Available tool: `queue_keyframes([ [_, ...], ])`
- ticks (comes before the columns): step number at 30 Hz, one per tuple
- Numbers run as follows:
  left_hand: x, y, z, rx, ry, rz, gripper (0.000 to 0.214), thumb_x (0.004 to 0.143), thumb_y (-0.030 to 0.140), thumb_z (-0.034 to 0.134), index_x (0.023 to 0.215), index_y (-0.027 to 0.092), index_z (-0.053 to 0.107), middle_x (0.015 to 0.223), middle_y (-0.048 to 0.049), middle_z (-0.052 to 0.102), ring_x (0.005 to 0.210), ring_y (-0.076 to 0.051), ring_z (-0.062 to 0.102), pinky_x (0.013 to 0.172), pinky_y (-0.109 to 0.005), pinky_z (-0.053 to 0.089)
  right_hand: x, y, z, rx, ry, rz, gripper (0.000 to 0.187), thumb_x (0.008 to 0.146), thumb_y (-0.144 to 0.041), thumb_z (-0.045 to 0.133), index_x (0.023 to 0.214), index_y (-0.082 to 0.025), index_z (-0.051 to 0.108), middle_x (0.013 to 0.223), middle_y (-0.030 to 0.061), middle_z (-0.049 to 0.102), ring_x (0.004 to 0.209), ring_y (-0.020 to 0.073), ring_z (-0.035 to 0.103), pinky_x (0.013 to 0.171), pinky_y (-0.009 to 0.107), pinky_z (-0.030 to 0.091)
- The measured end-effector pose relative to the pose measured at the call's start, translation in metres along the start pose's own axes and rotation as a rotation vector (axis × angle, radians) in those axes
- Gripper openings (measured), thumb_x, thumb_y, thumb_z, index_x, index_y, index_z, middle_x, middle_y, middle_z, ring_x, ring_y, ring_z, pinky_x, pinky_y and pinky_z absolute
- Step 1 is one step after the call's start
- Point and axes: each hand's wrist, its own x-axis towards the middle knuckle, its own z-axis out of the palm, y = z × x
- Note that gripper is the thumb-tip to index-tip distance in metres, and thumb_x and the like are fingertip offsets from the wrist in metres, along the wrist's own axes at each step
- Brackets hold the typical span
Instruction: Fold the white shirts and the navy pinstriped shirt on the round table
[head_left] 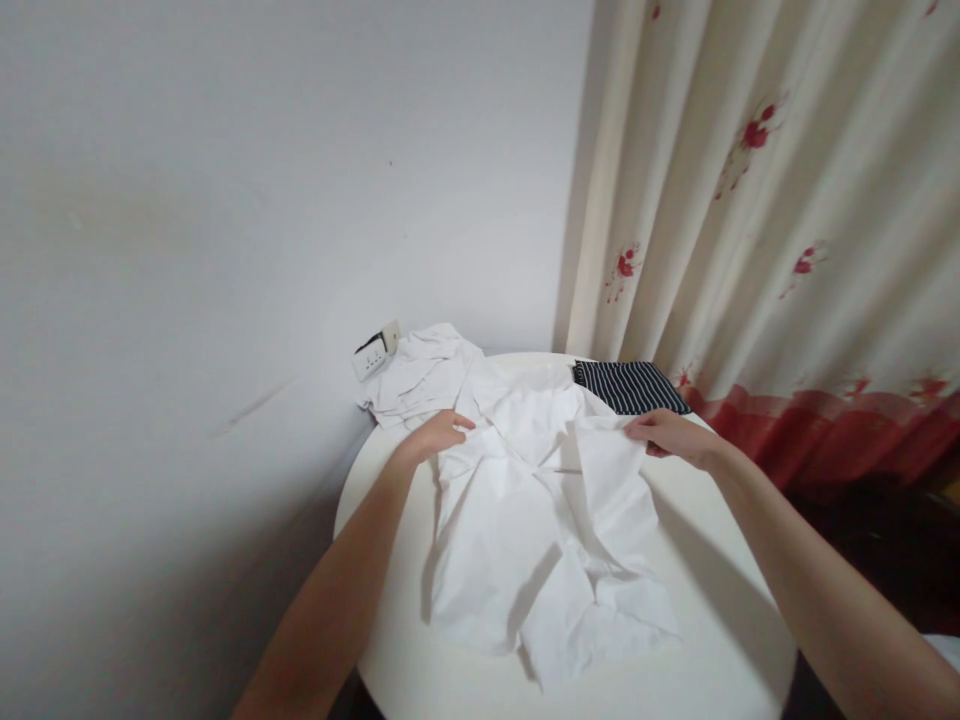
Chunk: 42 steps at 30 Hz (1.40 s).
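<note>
The only view looks out from the person's head, facing forward and down over a round white desk (720,610) towards a wall (262,180) and, at the right, a floral curtain (750,230). It sits within arm's reach of the left hand (441,436) and right hand (675,437).

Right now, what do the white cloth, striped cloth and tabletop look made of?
White cloth: thin matte fabric, perhaps cotton or a blend; it creases sharply.
Striped cloth: matte textile, folded flat; knit or woven, can't tell.
Tabletop: smooth, pale, no grain visible; maybe laminate, plastic or painted wood.
</note>
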Motion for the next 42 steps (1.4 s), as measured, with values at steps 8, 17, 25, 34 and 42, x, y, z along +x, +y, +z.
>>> queue_keyframes([
  [8,-0.004,-0.019,-0.043,-0.138,-0.173,-0.007,0.02,0.059,0.035,0.078,0.074,0.023,0.076,0.068,0.0004,0.072,0.067,-0.019,0.063,0.059,-0.022,0.045,0.015,-0.009,-0.032,0.025,-0.031,0.164,0.042,0.084,-0.051,0.07,0.103,-0.014,0.074,0.073,0.0079,0.071,0.058,0.0148,0.064,0.05,0.021,0.046],
  [17,0.052,-0.009,0.023,-0.188,0.327,0.07,0.032,0.066,0.015,0.062,0.096,0.018,0.074,0.103,-0.0059,0.074,0.105,-0.025,0.065,0.1,-0.037,0.047,0.094,-0.016,0.04,-0.088,0.205,0.208,0.016,0.065,-0.011,0.08,0.078,-0.012,0.072,0.054,-0.0007,0.06,0.048,0.0107,0.054,0.045,0.02,0.044],
  [25,0.048,-0.01,0.013,-0.166,0.301,0.233,0.058,0.072,0.008,0.059,0.127,0.021,0.069,0.135,-0.0064,0.065,0.13,-0.024,0.056,0.117,-0.038,0.036,0.118,-0.022,0.026,0.013,0.231,0.073,0.048,0.063,-0.003,0.069,0.109,-0.015,0.077,0.061,-0.0022,0.066,0.051,0.0084,0.052,0.05,0.018,0.042],
  [34,0.053,-0.019,0.012,-0.04,0.66,0.306,0.065,0.085,0.009,0.05,0.148,0.021,0.048,0.153,-0.0075,0.047,0.147,-0.025,0.035,0.124,-0.044,0.024,0.105,-0.015,-0.034,-0.159,0.955,-0.199,0.05,0.071,-0.007,0.045,0.108,-0.011,0.079,0.086,0.009,0.077,0.071,0.0193,0.066,0.066,0.025,0.05],
  [42,0.075,-0.041,0.027,-0.205,0.545,0.168,0.055,0.079,0.008,0.06,0.134,0.014,0.06,0.15,-0.0163,0.045,0.135,-0.03,0.049,0.108,-0.043,0.048,0.119,0.046,-0.046,-0.157,0.753,0.057,0.029,0.069,-0.003,0.055,0.088,-0.005,0.077,0.067,0.0112,0.072,0.059,0.0174,0.064,0.056,0.024,0.049],
])
